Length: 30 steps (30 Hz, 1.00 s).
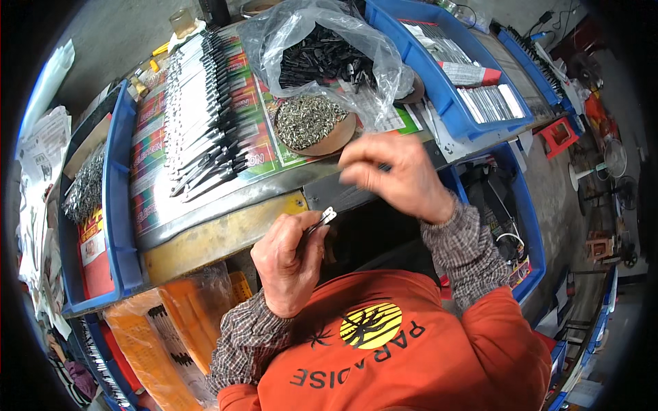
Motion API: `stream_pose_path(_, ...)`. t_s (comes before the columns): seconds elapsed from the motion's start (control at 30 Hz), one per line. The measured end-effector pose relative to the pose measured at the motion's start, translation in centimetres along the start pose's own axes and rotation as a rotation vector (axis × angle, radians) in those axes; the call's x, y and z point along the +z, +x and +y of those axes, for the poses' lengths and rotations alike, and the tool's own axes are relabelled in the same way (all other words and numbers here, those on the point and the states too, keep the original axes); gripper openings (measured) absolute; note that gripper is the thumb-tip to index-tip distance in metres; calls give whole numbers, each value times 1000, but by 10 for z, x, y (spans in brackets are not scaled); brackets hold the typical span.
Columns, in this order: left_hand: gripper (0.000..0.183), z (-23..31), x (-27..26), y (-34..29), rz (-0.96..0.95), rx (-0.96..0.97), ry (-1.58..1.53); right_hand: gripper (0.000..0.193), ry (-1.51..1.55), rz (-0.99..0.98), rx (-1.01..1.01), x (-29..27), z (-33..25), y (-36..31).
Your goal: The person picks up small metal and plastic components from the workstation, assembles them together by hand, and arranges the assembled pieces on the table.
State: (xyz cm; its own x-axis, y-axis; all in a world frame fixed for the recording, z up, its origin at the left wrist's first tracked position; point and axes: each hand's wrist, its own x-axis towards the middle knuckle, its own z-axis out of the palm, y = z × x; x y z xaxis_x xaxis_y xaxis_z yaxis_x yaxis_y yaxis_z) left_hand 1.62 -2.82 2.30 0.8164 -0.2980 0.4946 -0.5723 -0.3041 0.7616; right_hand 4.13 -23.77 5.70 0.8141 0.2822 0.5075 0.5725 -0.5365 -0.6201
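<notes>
Row of metal tools (pixel 205 116) lies on the table (pixel 226 226), left of centre. Right of it, a bowl of screws (pixel 312 123); behind the bowl, a bag of small parts (pixel 325 55). Bin (pixel 120 205) at table's left edge, another bin (pixel 439 82) far right. Near side: left hand (pixel 288 264) pinching a metal piece (pixel 322 219), right hand (pixel 397 175) just right and farther.
</notes>
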Motion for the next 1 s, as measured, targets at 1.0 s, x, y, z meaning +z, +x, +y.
stream_pose_path(1.0,17,-10,-16,-1,-37,-40,62,4,-1140,-111,-340,-20,118,71)
